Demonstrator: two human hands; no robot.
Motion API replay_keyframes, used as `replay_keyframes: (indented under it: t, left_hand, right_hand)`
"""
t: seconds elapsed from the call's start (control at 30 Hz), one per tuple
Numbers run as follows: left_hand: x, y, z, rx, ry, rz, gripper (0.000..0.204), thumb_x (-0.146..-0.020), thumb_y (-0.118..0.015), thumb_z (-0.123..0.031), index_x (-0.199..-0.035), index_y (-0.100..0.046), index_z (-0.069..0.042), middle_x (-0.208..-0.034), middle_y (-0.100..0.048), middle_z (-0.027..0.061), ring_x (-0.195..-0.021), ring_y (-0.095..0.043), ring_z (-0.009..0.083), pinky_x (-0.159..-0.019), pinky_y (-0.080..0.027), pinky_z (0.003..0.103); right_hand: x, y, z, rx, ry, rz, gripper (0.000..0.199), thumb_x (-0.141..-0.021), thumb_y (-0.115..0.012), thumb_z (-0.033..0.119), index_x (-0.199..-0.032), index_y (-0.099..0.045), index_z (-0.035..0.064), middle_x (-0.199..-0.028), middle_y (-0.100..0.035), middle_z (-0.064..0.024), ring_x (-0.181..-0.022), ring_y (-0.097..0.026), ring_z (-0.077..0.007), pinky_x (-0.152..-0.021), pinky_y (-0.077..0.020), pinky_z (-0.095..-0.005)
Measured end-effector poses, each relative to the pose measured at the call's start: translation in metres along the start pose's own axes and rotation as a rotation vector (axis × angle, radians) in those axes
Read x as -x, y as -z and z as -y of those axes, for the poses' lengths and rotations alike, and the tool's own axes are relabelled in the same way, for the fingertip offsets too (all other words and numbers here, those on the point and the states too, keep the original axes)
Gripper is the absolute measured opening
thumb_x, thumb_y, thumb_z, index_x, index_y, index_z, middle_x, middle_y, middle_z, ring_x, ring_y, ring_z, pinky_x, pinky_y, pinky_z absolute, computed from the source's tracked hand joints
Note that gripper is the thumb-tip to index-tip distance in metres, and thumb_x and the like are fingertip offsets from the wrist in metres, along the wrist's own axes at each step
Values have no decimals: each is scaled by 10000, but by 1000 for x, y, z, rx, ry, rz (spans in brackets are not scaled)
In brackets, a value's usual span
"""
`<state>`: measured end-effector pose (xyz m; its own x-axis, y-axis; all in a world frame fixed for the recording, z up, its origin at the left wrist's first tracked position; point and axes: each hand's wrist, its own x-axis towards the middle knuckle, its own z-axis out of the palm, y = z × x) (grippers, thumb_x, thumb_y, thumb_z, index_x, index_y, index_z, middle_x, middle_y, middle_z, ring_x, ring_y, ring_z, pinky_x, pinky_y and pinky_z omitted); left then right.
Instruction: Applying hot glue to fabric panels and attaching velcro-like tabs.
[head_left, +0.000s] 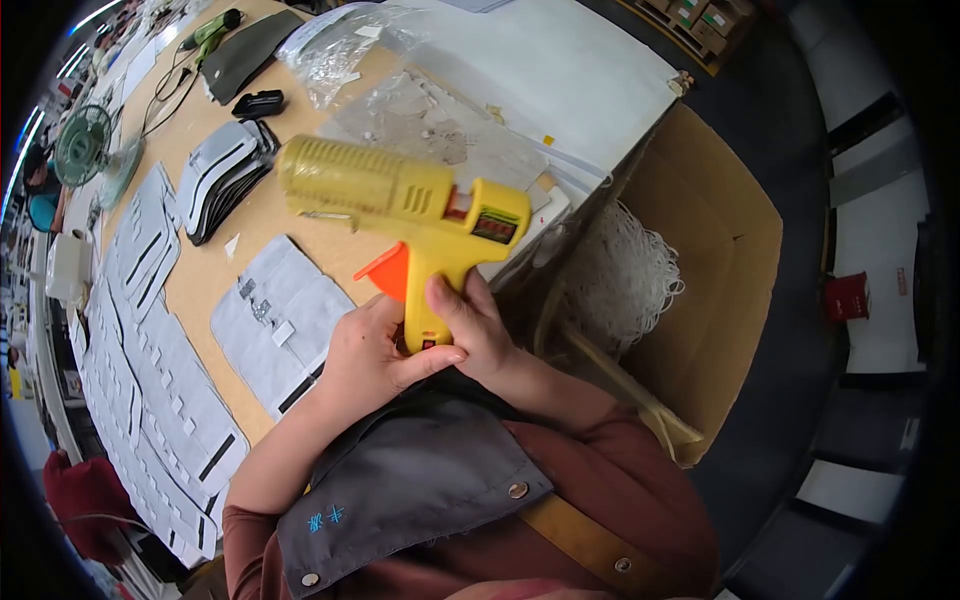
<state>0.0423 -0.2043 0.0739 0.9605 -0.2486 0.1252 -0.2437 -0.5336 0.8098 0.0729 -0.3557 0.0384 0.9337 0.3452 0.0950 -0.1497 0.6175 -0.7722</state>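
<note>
Both hands close around the grip of a yellow plastic glue gun point(405, 195) with an orange trigger: left hand point(365, 355) wrapped from the left, right hand point(480, 330) from the right, raised above the brown worktop point(215, 270), left of an open cardboard box point(730, 250).

Bright, even overhead light; soft shadows. Strong fisheye bending and black vignette at rim. Far bench point(200, 270) edge slightly blurred.

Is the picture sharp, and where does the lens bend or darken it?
Head view: the glue gun and both hands, left hand and right hand, are sharp and evenly lit; the table edges curve toward the rim; the corners are black from the fisheye; the clear plastic shows slight glare.
</note>
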Motion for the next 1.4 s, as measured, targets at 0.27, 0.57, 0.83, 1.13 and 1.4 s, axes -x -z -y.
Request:
replay_keyframes:
  t: [0.27, 0.57, 0.83, 1.13, 1.4]
  left_hand:
    - [-12, 1, -6, 391, 249, 114, 293, -825, -829, -247, -814, -683, 6, -680, -675, 30, -604, -588, 69, -567, -470, 257]
    - [-3, 12, 0, 452, 360, 26, 200, -851, -782, -151, -836, -663, 8, -736, -664, 6, -673, -584, 61, -617, -468, 239]
    - [13, 9, 15, 475, 441, -32, 256, -856, -773, -214, -868, -665, 17, -760, -668, 14, -692, -587, 65, -639, -472, 240]
    - [13, 3, 16, 482, 448, -19, 285, -849, -790, -248, -852, -665, 8, -764, -668, 16, -685, -589, 72, -634, -469, 243]
    - [9, -2, 12, 469, 433, -14, 302, -849, -795, -262, -849, -664, 10, -753, -670, 22, -682, -599, 82, -635, -474, 247]
  right_hand:
    - [-28, 58, 33, 1136, 471, 345, 573, -961, -605, 456, -1329, -503, 29, -1246, -593, -177, -1205, -539, -387, -1038, -385, -468]
    - [-110, 243, 96, 1976, 410, -372, 160, -888, -690, 168, -1026, -676, 88, -996, -665, -80, -977, -643, -285, -827, -528, -386]
    - [-141, 278, 68, 2264, 333, -257, 60, -848, -608, 109, -904, -623, 93, -912, -639, -77, -920, -625, -275, -802, -522, -415]
    - [-145, 286, 101, 2116, 260, -347, 123, -915, -561, 170, -950, -568, 52, -894, -680, -138, -818, -685, -346, -711, -559, -471]
    - [-112, 276, 128, 1689, 266, -553, 273, -935, -619, 256, -1098, -580, 40, -932, -691, -214, -884, -669, -406, -762, -535, -481]
